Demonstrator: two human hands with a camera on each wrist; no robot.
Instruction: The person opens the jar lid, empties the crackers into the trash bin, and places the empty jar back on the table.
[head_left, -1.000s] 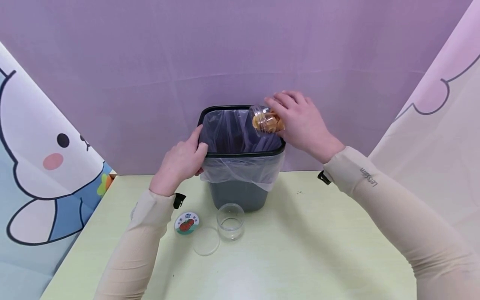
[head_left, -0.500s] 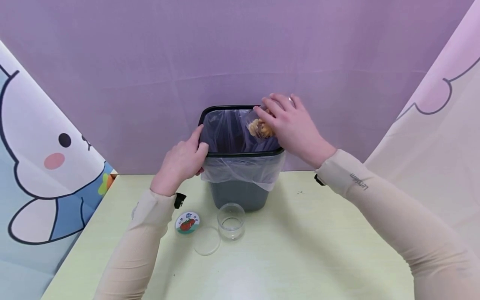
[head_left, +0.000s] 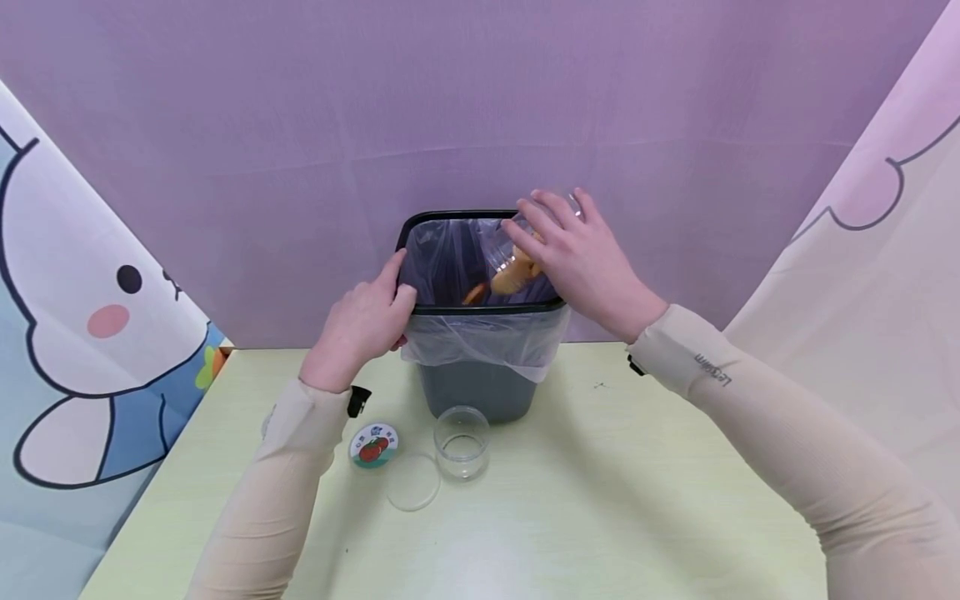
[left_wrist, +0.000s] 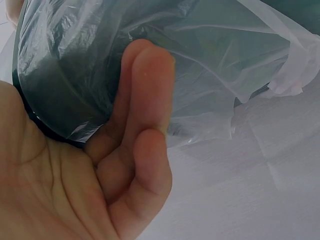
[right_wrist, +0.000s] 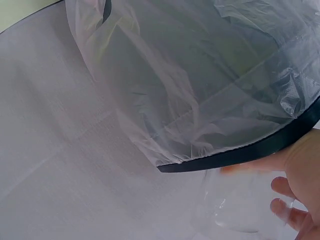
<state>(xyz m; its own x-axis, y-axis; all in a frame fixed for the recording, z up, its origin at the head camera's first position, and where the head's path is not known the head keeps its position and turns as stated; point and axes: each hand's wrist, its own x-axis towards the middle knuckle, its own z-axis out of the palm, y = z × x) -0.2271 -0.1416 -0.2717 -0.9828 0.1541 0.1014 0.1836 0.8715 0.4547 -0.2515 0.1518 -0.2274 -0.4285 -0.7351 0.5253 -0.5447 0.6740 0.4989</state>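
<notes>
My right hand (head_left: 581,254) grips a clear plastic jar (head_left: 497,247) from above, its mouth tipped down over the trash bin (head_left: 480,392). Orange-yellow pieces (head_left: 516,273) slide toward the mouth, and a darker orange piece (head_left: 476,293) is just beyond it, inside the bin opening. In the right wrist view the jar (right_wrist: 235,210) is partly hidden behind the bin's black rim (right_wrist: 240,156). My left hand (head_left: 363,321) holds the bin's left front corner, index finger along the rim and thumb on it. Its other fingers (left_wrist: 152,90) curl beside the plastic liner (left_wrist: 210,75).
A second clear jar (head_left: 462,446) stands upright in front of the bin. Beside it on the table (head_left: 637,500) lie a clear ring-like lid (head_left: 413,482) and a round lid with a tomato picture (head_left: 373,446). A purple cloth (head_left: 300,125) hangs close behind the bin.
My right hand has moved left and tipped the jar further down over the bin. Its contents have shifted to the mouth, and a piece has come out. My left hand stays on the rim.
</notes>
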